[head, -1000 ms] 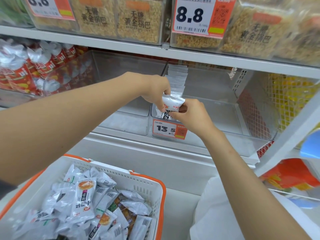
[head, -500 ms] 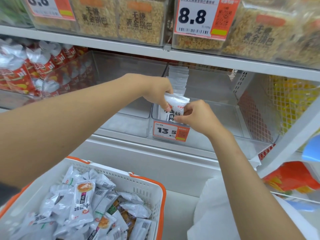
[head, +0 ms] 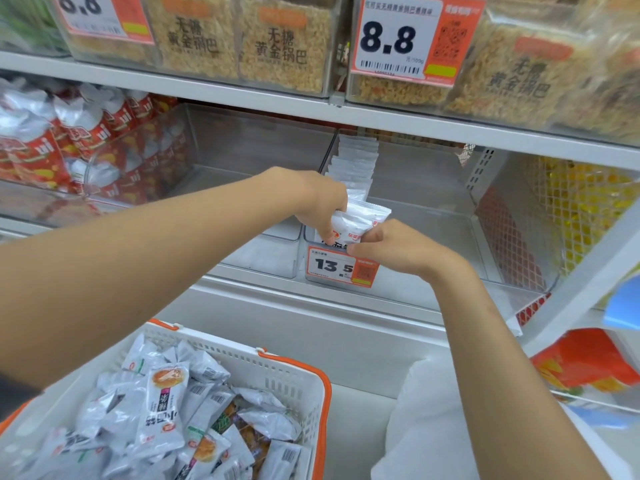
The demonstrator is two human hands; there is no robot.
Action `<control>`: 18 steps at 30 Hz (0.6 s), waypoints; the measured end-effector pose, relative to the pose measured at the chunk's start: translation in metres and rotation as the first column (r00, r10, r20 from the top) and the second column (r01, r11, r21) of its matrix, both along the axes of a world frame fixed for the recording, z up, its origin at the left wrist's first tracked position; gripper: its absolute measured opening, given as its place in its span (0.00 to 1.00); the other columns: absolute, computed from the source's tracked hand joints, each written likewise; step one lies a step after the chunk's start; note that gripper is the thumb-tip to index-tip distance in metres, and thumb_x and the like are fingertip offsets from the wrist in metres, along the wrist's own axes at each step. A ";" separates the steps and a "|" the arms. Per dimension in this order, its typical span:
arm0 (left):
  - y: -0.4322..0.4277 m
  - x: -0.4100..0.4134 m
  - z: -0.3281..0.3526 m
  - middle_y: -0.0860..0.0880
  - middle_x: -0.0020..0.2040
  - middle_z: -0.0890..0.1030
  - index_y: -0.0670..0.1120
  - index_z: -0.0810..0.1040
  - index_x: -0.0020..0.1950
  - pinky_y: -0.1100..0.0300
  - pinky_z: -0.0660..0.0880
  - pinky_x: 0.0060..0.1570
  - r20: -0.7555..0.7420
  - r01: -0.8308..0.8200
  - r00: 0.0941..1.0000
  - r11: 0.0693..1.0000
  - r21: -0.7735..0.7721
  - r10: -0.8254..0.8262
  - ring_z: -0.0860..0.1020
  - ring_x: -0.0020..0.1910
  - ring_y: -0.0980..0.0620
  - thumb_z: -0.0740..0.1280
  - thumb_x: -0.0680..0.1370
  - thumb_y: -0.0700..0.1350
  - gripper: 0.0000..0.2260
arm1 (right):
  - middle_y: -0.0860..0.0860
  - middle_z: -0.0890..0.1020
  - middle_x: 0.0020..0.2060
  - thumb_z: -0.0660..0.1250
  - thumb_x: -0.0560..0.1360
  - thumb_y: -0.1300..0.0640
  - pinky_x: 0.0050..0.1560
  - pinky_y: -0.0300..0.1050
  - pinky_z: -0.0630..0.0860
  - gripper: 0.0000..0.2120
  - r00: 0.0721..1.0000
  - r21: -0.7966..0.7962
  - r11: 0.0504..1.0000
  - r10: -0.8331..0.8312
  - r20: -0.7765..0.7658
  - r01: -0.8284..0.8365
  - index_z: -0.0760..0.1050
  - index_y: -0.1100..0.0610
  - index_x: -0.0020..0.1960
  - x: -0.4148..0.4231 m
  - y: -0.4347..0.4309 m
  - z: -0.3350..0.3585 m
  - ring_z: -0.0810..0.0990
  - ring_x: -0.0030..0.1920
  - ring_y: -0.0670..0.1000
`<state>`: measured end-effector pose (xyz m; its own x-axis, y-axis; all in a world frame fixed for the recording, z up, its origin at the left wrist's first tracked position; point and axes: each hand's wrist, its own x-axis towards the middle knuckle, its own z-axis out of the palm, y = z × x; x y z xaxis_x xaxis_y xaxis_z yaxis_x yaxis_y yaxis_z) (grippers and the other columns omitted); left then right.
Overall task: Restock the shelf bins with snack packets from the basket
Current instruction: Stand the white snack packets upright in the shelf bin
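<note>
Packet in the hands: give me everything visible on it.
The packet is a small white-silver foil-like sachet with a crimped top edge, a red logo and dark lettering on its front, mostly hidden. It stands roughly upright, tilted a little, at the front of the clear bin, above the 13.5 price tag. The left hand pinches its left edge, the right hand its lower right corner. Behind it stands a row of similar packets.

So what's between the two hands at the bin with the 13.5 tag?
In the head view, a white snack packet, pinched by the left hand and the right hand.
</note>
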<state>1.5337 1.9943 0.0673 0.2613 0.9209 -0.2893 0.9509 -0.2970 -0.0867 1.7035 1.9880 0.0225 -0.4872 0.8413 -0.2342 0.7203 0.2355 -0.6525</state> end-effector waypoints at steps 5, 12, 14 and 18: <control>-0.005 -0.011 0.000 0.52 0.41 0.82 0.47 0.80 0.49 0.56 0.74 0.43 0.175 -0.006 0.985 0.999 -0.036 0.012 0.80 0.35 0.55 0.73 0.72 0.57 0.15 | 0.56 0.83 0.36 0.66 0.72 0.61 0.52 0.58 0.80 0.02 0.929 0.166 0.925 -0.306 -0.207 0.341 0.78 0.57 0.43 0.030 0.027 0.003 0.83 0.42 0.58; -0.015 -0.034 0.002 0.61 0.40 0.80 0.54 0.83 0.44 0.59 0.73 0.43 0.452 -0.125 0.892 0.966 0.225 0.010 0.76 0.40 0.62 0.75 0.70 0.55 0.08 | 0.58 0.85 0.50 0.64 0.80 0.61 0.46 0.39 0.81 0.10 0.963 -0.214 0.970 -0.164 -0.212 0.118 0.81 0.63 0.56 0.007 0.032 -0.012 0.84 0.43 0.50; -0.016 -0.036 -0.001 0.61 0.40 0.80 0.54 0.83 0.43 0.58 0.73 0.43 0.450 -0.140 0.893 0.960 0.243 0.016 0.76 0.42 0.60 0.75 0.71 0.54 0.06 | 0.57 0.86 0.49 0.63 0.80 0.61 0.46 0.39 0.81 0.10 0.958 -0.219 0.971 -0.147 -0.244 0.093 0.82 0.63 0.54 -0.004 0.033 -0.014 0.85 0.43 0.49; -0.015 -0.033 -0.004 0.60 0.38 0.80 0.54 0.83 0.42 0.58 0.75 0.44 0.453 -0.133 0.892 0.959 0.252 0.005 0.77 0.43 0.58 0.75 0.71 0.54 0.05 | 0.56 0.85 0.50 0.63 0.80 0.64 0.49 0.39 0.82 0.09 0.942 -0.317 0.947 -0.144 -0.303 0.043 0.81 0.62 0.55 -0.003 0.033 -0.013 0.85 0.46 0.50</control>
<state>1.5002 1.9792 0.0633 0.2352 0.9665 0.1027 0.9250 -0.2550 0.2816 1.7009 2.0209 0.0098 -0.5010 0.8002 -0.3296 0.4713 -0.0672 -0.8794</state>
